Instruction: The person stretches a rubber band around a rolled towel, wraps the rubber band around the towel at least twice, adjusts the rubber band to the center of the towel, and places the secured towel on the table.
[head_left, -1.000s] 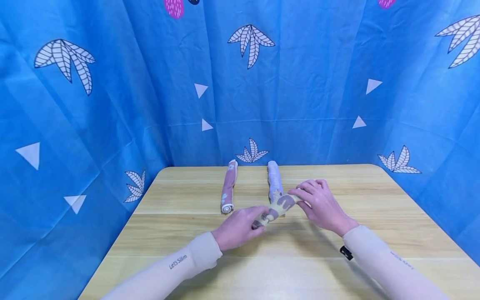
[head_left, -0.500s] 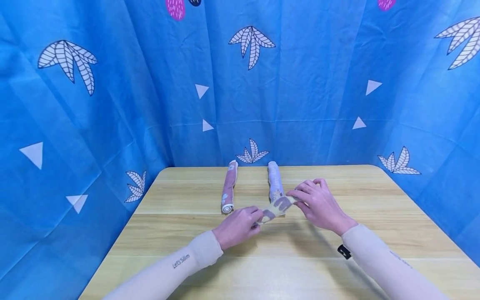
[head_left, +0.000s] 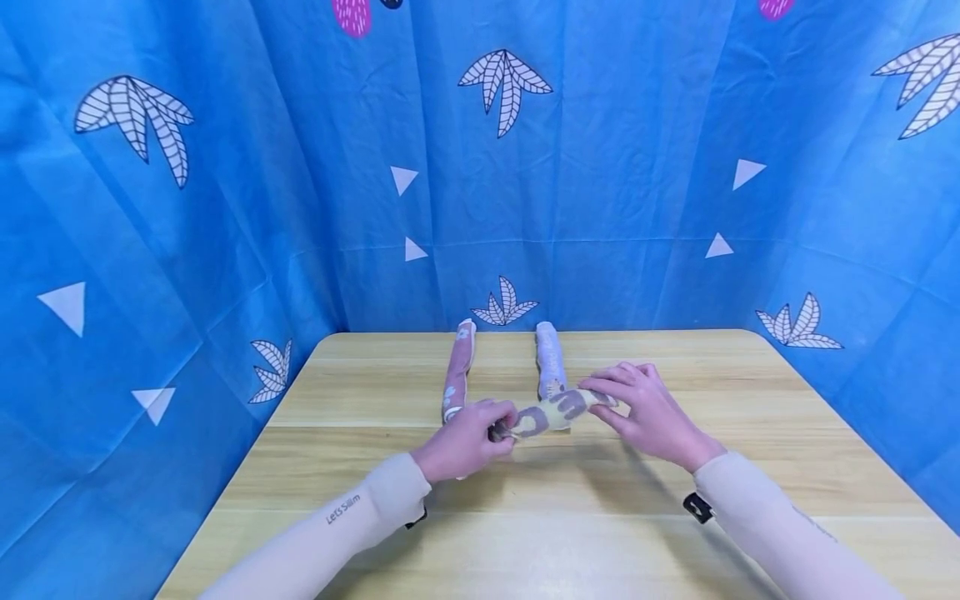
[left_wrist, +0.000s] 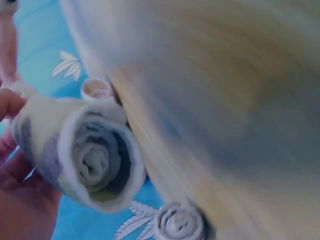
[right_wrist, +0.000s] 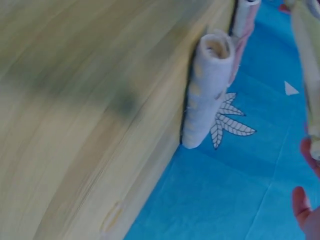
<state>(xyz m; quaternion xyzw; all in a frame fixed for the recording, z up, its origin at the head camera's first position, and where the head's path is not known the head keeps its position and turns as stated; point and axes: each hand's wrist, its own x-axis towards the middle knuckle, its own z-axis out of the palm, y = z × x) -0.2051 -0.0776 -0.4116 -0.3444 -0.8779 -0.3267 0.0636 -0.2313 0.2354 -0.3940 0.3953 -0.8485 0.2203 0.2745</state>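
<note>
A rolled-up towel (head_left: 553,412), yellow with purple-grey patches, is held in the air over the table between both hands. The left hand (head_left: 463,443) grips its near-left end; the spiral of the roll (left_wrist: 92,162) faces the left wrist camera. At the far-right end, the right hand (head_left: 647,414) holds it between thumb and fingers. The roll tilts slightly up toward the right. Behind it lies a lavender rolled towel (head_left: 550,358), its front end partly covered. A mauve rolled towel (head_left: 459,367) with pale flowers lies to the left, its front end partly hidden by the left hand.
The pale wooden table (head_left: 360,467) has rounded back corners. A blue curtain (head_left: 630,167) with white leaves and triangles surrounds its back and sides. Both lying rolls reach close to the back edge.
The left hand has moved slightly left, now overlapping the mauve roll's front end in the head view. The right hand has shifted a little right. More of the held towel shows between them.
</note>
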